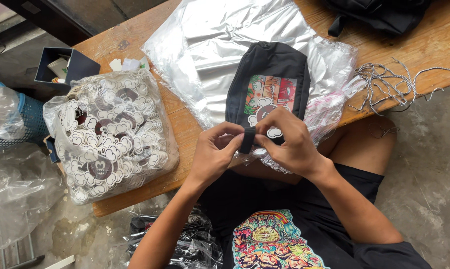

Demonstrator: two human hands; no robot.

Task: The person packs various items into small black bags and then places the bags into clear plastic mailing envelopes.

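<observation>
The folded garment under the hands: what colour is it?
Black, with a multicoloured cartoon print panel; the garment shows best in the head view.

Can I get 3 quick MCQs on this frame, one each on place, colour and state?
1. Where does the clear bag of cloud-shaped tags lie?
A. On the wooden table, off to the left of the hands
B. On the person's lap
C. On top of the black pouch

2. What colour is the pouch with the cartoon print?
A. White
B. Black
C. Red

3. What are the left hand and right hand doing?
A. Resting flat on the table
B. Both pinching a black strap at the pouch's near end
C. Hanging clear of everything

Answers:
1. A, it sits on the wooden table, apart from the pouch.
2. B, the fabric is black around the print.
3. B, fingertips of both close on the strap.
</observation>
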